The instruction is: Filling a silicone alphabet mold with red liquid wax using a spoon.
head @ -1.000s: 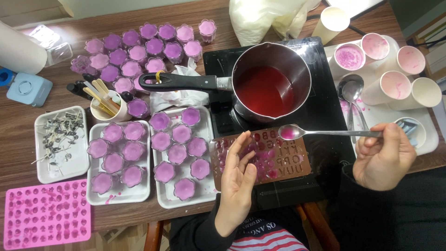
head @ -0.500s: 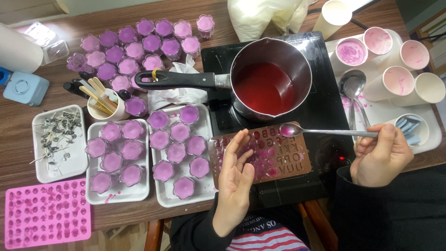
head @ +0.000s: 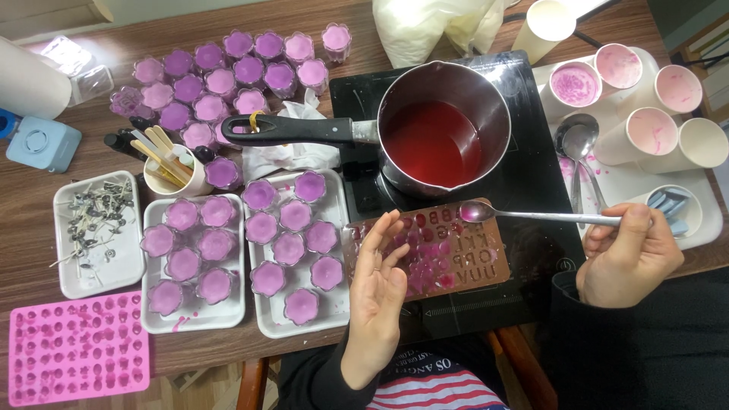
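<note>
Head view: right hand pinches a long spoon, its bowl holding pink liquid over the top edge of the brown letter mould, which lies on the black cooktop just below the saucepan of red liquid. Left hand open, holding nothing, fingertips on the mould's left end. Risks — spoon tips early and floods neighbouring cavities; a nudged mould slops filled letters.

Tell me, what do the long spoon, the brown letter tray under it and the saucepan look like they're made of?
The spoon in the right hand looks like polished steel: silvery, with bright glints. The brown letter mould under the left hand is probably silicone or plastic, translucent and glossy; which one I cannot tell. The saucepan seems metal, with a shiny rim and a matte black handle, likely plastic.
</note>
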